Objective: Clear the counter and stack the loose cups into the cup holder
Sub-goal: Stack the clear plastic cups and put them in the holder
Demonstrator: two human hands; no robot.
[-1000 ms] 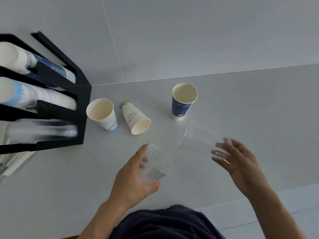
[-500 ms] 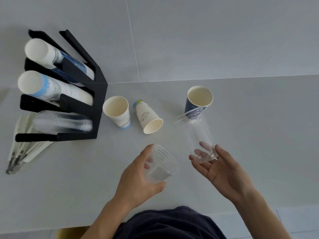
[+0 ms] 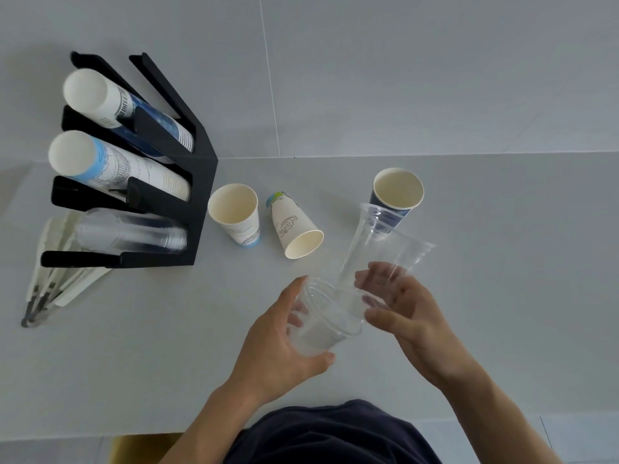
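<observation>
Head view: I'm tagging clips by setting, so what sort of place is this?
Probably a drinks or self-service counter, perhaps in a café or office pantry. A black cup holder stores stacked disposable cups, loose paper cups stand on a plain grey counter, and wrapped utensils lie beside the holder.

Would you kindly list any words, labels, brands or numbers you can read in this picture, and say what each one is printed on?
No text here can be read for certain.
Top paper cup stack in the black holder: vertical lettering, too blurred to read.
Middle stack: line drawings and fine print, unreadable.
Upright white cup: small blue print, illegible.
Tipped cup: a drawing, no legible words.
Dark blue cup: label hidden behind the clear cup.
</observation>
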